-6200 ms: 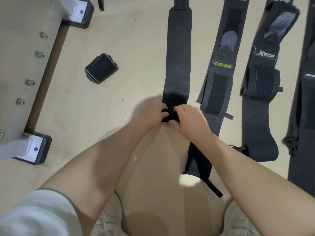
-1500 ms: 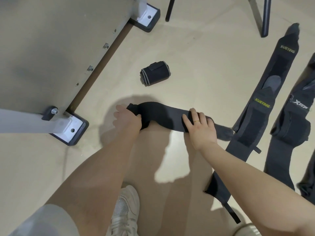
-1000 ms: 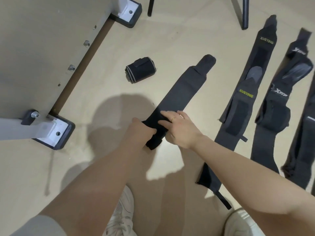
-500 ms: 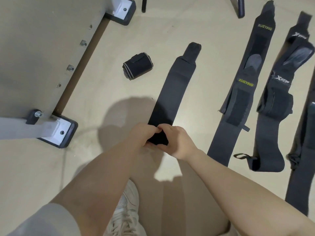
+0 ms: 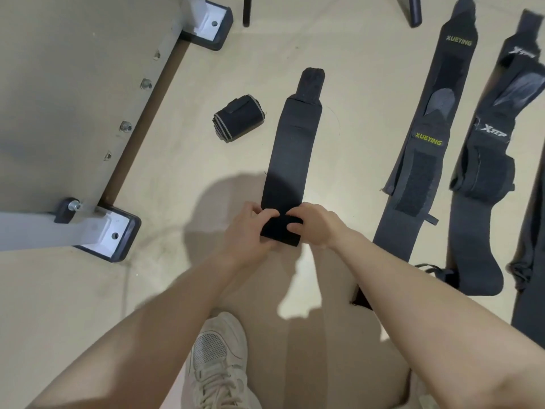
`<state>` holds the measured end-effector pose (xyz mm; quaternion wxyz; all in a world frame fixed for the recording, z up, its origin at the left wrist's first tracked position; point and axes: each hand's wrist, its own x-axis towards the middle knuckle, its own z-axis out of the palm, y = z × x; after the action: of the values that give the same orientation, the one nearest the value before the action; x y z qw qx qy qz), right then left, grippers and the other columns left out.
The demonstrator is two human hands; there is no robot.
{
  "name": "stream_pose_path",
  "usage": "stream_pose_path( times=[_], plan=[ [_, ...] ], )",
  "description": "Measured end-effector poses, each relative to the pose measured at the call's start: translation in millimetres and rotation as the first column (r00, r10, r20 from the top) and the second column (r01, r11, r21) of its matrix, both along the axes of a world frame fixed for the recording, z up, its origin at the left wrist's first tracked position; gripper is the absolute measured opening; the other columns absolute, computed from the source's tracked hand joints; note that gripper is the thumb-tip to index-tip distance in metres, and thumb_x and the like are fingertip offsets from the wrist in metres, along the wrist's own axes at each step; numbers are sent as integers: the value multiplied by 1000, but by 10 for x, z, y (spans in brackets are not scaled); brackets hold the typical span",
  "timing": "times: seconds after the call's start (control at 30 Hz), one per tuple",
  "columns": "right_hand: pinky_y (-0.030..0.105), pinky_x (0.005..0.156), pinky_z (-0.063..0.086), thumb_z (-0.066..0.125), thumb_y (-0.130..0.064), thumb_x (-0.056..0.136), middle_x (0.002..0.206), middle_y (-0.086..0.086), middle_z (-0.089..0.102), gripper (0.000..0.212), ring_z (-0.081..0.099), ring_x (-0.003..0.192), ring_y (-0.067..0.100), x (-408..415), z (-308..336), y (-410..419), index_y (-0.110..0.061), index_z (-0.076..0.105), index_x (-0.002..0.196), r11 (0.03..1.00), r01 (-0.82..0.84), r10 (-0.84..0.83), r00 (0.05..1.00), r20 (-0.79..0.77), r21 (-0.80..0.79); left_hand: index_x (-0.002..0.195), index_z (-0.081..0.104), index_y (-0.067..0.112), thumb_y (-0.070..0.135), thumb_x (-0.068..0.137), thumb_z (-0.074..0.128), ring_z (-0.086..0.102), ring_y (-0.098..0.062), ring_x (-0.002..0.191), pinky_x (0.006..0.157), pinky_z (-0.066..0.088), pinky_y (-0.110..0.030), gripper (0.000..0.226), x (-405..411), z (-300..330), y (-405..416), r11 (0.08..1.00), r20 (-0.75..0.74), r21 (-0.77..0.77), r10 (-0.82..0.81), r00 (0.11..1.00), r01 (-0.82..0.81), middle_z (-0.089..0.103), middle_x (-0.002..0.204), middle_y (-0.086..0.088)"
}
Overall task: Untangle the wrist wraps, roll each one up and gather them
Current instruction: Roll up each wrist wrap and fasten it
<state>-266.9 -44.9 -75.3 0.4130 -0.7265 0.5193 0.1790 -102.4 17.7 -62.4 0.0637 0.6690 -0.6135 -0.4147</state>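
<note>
Head view. Plain black wrap flat on floor, long axis running straight away from body, narrow tab end far, near end folded into a first short turn. Left hand and right hand side by side, both pinching that folded near end, thumbs on top; equally near. Judged: rolling must go forward, away from hands, along strap. Finished roll lying left of strap, apart from it.

Writing: "XUEYING" in yellow-green, twice, on second wrap; "XTEP" in white on third wrap. Both unrolled, right of the hands. No legible print on plain wrap.
</note>
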Motion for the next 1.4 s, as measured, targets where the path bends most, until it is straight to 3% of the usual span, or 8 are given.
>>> stream_pose_path(
  times=[0.17,0.3,0.37,0.5,0.63,0.8,1.13,1.4],
  plan=[
    [32,83,45,50,-26,96,109,3,57,26,56,92,22,23,-26,12,-12,51,117,910,407,-415,899,138,84,140,43,24,17,91,58,48,-16,113,88,35,-20,52,46,-87,-140,999,58,-5,-39,998,40,42,134,-1],
    [25,58,43,57,-24,92,99,6,58,15,59,68,25,63,-10,198,-11,62,95,806,187,-159,982,98,-561,142,39,21,20,94,54,45,-18,120,93,31,-18,50,24,-117,-166,998,4,47,-31,1000,31,45,135,-3],
    [27,63,43,54,-34,87,101,9,61,29,62,75,28,62,10,242,-8,67,87,769,102,-34,992,119,-631,142,39,19,23,96,51,47,-19,116,88,31,-19,48,15,-114,-200,994,-4,100,-40,999,41,48,129,-4],
    [36,85,45,64,-44,83,119,6,57,52,55,104,27,-61,9,227,-10,55,122,933,-140,153,988,12,-333,131,51,12,22,97,47,56,-20,96,81,41,-26,36,-26,-130,-261,949,-182,311,1,983,57,61,115,-9],
    [35,78,46,62,-41,87,112,2,59,50,56,97,24,-78,98,119,-19,44,128,990,2,11,996,89,-143,118,55,10,28,92,54,55,-19,95,87,47,-35,32,-93,-224,-151,954,-181,252,209,961,-160,57,113,-11],
    [34,85,44,57,-46,89,121,3,51,45,49,110,23,61,77,-94,-20,51,126,992,7,0,998,59,-126,130,37,11,22,90,61,52,-18,104,84,42,-26,47,-141,-194,-112,790,-197,282,603,773,-545,49,117,-5],
    [35,71,47,51,-32,95,110,7,48,25,53,82,28,182,33,-159,-9,56,104,900,296,-273,955,116,-320,133,49,19,22,89,61,43,-9,100,77,25,-6,45,-199,-199,-242,938,-119,72,346,931,-339,47,121,-4],
    [40,83,46,67,-37,84,119,4,57,56,52,107,29,-76,-35,-189,-18,45,132,953,175,-122,969,217,-248,132,46,15,20,85,67,57,-23,104,92,49,-35,52,-131,-93,-584,805,-224,365,563,796,-467,56,119,-6]
  ],
)
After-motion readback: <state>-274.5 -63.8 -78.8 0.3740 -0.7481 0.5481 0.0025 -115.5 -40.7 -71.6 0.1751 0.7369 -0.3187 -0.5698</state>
